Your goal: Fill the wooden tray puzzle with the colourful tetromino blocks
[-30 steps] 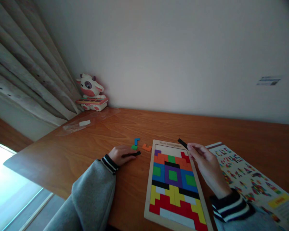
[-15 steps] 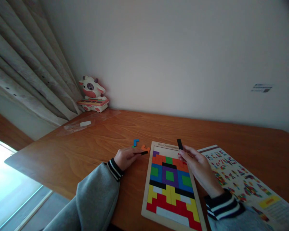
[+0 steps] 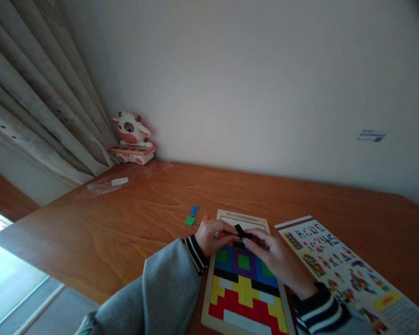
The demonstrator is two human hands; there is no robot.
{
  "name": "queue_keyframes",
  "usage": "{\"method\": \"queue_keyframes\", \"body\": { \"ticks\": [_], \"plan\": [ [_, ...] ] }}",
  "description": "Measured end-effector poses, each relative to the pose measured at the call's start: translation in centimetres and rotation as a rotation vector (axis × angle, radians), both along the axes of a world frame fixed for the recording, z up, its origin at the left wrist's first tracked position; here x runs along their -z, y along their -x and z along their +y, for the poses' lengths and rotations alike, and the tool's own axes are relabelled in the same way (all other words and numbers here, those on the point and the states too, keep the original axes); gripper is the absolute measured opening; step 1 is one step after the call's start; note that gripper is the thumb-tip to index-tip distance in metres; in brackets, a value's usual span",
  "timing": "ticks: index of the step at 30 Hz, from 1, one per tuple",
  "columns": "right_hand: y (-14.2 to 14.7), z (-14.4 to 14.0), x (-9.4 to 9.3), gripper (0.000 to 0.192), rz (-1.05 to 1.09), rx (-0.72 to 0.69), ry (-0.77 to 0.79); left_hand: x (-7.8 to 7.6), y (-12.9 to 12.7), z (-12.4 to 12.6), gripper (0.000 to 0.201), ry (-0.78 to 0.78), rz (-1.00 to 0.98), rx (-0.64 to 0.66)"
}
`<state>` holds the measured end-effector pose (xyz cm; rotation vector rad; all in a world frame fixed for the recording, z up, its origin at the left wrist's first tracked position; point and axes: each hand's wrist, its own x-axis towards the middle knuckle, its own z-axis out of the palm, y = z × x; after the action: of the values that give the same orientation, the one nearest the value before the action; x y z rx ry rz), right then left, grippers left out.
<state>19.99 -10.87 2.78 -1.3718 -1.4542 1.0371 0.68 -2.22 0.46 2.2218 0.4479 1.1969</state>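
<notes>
a plain pale wall and a grey pleated curtain (image 3: 38,93) at far left back a brown wooden counter (image 3: 143,209), seen from above by the person working at it. a wooden puzzle board (image 3: 244,274), its tray filled with red, yellow, blue, green, purple and black blocks, lies on the near part of the counter, just left of a printed pattern sheet (image 3: 342,265). both hands meet over the far end of the board: the left hand (image 3: 212,235) has its fingers curled there, though what they hold is hidden, while the right hand (image 3: 268,251), in a grey sleeve with a striped cuff, pinches a black piece (image 3: 242,231) between its fingertips, the piece lifted just above the board's far rows. left of the board, loose on the counter, lie a blue piece (image 3: 194,210), a green piece (image 3: 190,220) and an orange piece (image 3: 205,217), the last half covered by the left hand. a toy cow (image 3: 131,137) sits in the far left corner, with a clear plastic bag (image 3: 122,181) spread near it.
</notes>
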Motion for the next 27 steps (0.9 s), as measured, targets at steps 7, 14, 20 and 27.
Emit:
{"method": "queue_keyframes", "body": {
  "ticks": [7, 14, 20, 27],
  "plan": [
    [-1.2, 0.4, 1.1, 0.039, 0.032, 0.199, -0.029, 0.0, 4.7, 4.8, 0.030, -0.298, 0.267, -0.131],
    [-2.4, 0.9, 1.8, 0.043, 0.006, 0.347, -0.069, 0.6, 11.5, 8.8, 0.057, -0.305, 0.501, -0.152],
    [-2.3, 0.9, 1.5, 0.048, 0.013, 0.390, -0.063, 0.9, 12.9, 9.0, 0.049, -0.285, 0.479, -0.158],
    [-2.8, 1.0, 0.7, 0.049, 0.077, 0.461, -0.068, 0.6, 13.0, 8.5, 0.029, -0.280, 0.496, -0.242]
  ]
}}
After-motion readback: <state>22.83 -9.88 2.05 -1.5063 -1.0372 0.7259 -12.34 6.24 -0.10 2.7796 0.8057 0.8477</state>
